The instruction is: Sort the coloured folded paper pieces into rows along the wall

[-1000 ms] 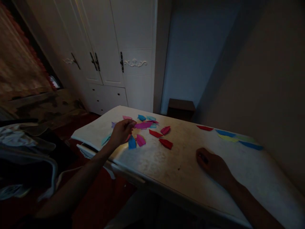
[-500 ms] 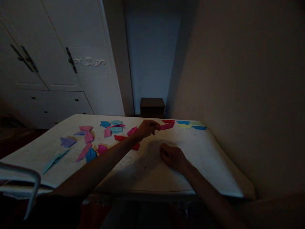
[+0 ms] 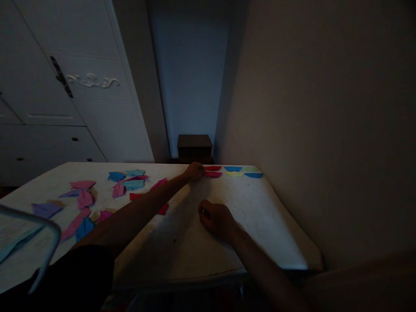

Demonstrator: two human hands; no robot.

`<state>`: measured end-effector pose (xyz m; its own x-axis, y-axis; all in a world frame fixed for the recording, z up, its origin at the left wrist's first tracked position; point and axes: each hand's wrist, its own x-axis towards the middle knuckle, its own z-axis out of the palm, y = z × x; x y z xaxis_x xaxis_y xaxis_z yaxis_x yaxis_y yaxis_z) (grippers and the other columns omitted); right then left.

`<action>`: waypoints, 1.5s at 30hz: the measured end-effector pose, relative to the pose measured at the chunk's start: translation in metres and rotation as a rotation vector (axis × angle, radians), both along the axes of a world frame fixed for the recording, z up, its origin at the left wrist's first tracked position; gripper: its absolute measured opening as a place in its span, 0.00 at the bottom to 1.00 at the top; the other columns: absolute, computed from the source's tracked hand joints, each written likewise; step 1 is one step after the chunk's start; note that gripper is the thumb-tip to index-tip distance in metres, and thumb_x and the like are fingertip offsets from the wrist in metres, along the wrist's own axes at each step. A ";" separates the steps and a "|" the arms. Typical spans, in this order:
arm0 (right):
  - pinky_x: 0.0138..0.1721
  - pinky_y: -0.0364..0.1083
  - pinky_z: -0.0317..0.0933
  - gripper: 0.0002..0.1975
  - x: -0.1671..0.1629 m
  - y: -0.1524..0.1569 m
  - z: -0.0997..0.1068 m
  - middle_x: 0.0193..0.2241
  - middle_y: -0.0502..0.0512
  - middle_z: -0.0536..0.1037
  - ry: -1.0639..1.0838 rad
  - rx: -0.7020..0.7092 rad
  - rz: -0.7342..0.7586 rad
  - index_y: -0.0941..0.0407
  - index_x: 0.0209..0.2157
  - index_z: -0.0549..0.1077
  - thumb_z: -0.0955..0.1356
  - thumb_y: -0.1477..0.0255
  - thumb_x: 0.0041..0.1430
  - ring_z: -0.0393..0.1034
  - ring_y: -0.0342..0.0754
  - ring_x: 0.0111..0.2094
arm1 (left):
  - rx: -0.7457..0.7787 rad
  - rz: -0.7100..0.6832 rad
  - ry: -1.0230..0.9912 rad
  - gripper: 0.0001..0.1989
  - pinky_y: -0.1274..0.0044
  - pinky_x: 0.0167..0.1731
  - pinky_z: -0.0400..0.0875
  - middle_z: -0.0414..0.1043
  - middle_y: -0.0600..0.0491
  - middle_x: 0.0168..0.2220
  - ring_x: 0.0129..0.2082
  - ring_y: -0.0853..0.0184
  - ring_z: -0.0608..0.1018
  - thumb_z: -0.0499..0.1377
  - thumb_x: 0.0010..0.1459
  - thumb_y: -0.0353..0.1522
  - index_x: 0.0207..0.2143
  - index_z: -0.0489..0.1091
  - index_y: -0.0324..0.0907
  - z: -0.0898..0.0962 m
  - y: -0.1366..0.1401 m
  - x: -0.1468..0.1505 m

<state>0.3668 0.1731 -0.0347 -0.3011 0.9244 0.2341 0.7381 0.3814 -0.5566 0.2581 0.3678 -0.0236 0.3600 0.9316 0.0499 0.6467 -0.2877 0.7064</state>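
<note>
My left hand (image 3: 195, 171) reaches to the far edge of the white table, its fingers closed at the left end of a pink folded paper boat (image 3: 213, 174). That boat lies just in front of a red paper boat (image 3: 213, 168). To their right, blue (image 3: 233, 168), yellow (image 3: 234, 174) and pale green (image 3: 250, 169) boats and a second blue one (image 3: 254, 175) sit in two rows. Nearer to me, my right hand (image 3: 216, 219) rests on the tabletop, curled into a loose fist; nothing shows in it.
Several folded papers, among them a pink one (image 3: 85, 199), a purple one (image 3: 47, 210) and a light blue one (image 3: 133, 185), lie scattered on the table's left. A pale metal bar (image 3: 55, 232) curves at lower left. A wall (image 3: 308, 130) borders the table's right side.
My left hand has set the pink boat down in front of the red one, lined up with it. My view has swung to the right; my right hand keeps its curled shape.
</note>
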 end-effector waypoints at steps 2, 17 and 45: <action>0.27 0.40 0.49 0.07 0.000 0.000 0.000 0.22 0.46 0.71 0.006 -0.015 -0.004 0.54 0.35 0.69 0.65 0.77 0.54 0.62 0.42 0.23 | 0.019 0.006 0.043 0.09 0.80 0.27 0.68 0.76 0.52 0.26 0.27 0.69 0.76 0.57 0.51 0.25 0.31 0.78 0.35 0.001 0.003 0.002; 0.27 0.40 0.50 0.06 0.001 0.002 -0.002 0.22 0.46 0.71 0.042 -0.042 -0.032 0.54 0.34 0.69 0.64 0.77 0.54 0.64 0.42 0.23 | 0.156 0.006 0.240 0.22 0.73 0.41 0.69 0.76 0.44 0.47 0.46 0.55 0.77 0.63 0.51 0.47 0.44 0.76 0.43 -0.001 -0.020 0.021; 0.27 0.40 0.52 0.04 0.006 0.008 -0.003 0.21 0.45 0.69 0.098 -0.002 -0.074 0.54 0.31 0.68 0.63 0.77 0.53 0.64 0.42 0.23 | 0.275 -0.045 0.253 0.12 0.74 0.36 0.67 0.77 0.47 0.38 0.39 0.59 0.77 0.59 0.57 0.38 0.41 0.72 0.41 0.017 -0.071 -0.001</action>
